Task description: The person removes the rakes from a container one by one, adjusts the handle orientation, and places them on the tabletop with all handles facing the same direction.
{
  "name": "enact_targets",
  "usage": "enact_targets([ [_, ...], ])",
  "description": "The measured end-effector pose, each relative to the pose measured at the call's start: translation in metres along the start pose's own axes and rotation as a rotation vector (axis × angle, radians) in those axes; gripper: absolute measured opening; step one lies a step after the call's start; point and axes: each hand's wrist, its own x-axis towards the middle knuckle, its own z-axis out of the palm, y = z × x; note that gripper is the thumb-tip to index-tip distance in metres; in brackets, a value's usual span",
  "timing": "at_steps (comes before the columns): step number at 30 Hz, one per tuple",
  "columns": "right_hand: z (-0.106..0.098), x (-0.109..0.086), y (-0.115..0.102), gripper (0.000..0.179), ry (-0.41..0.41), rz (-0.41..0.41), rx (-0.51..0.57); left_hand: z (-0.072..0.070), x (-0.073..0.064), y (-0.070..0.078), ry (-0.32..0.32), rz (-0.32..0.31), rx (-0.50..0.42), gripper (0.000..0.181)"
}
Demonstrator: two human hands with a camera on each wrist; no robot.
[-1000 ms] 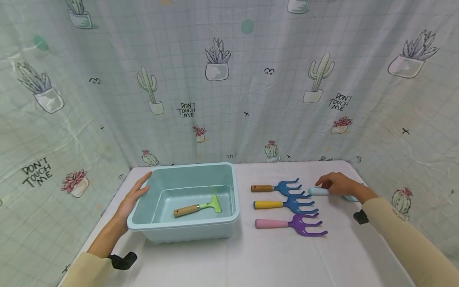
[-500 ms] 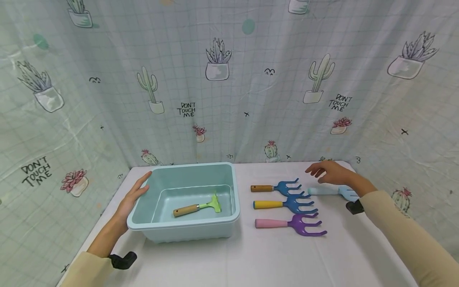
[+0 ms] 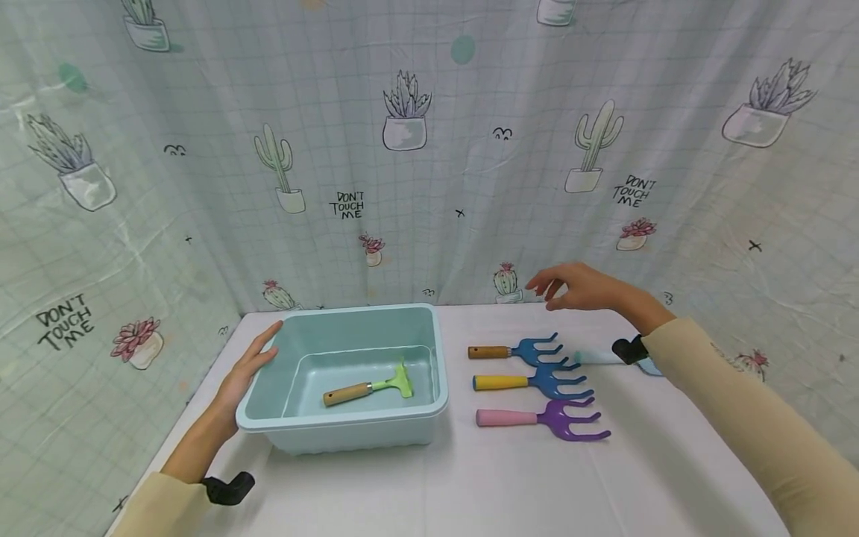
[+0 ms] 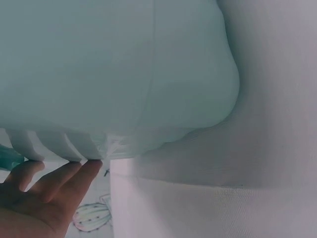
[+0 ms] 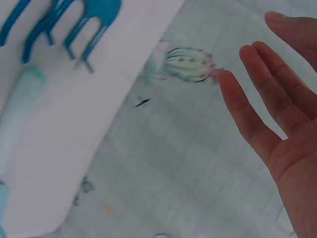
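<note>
My left hand (image 3: 240, 384) rests against the left side of a pale blue plastic bin (image 3: 342, 421). In the left wrist view its extended fingers (image 4: 69, 183) touch the ribbed underside of the bin's rim. Inside the bin lies a small green garden tool (image 3: 401, 380) with a wooden handle. My right hand (image 3: 577, 287) hovers above the table's back edge, fingers loosely spread and holding nothing, as the right wrist view also shows. Below it lies a light blue hand fork (image 3: 597, 358), partly hidden by the right forearm.
Right of the bin lie a blue hand rake with a wooden handle (image 3: 488, 352), a blue one with a yellow handle (image 3: 499, 382) and a purple one with a pink handle (image 3: 506, 418). A cactus-print curtain (image 3: 403, 209) surrounds the white table (image 3: 483, 485).
My right hand has let go of the light blue hand fork's handle, risen and moved left towards the back. The left hand and bin have stayed put.
</note>
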Motion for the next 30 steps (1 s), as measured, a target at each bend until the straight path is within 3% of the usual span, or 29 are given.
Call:
enact_targets([
  [6,-0.007,0.029,-0.040,0.042,-0.018,-0.062,-0.031,-0.002,-0.001,0.000,0.001,0.009,-0.003,0.061],
  [17,-0.001,0.069,-0.109,0.048,-0.113,-0.156,-0.027,-0.005,0.002,-0.003,-0.025,0.032,-0.026,0.060],
  [24,0.012,0.101,-0.150,0.048,-0.216,-0.220,-0.075,-0.005,0.003,-0.003,-0.026,0.032,-0.025,0.061],
  [30,0.035,0.130,-0.182,0.049,-0.298,-0.281,-0.068,-0.004,0.005,-0.002,-0.019,0.029,-0.018,0.061],
])
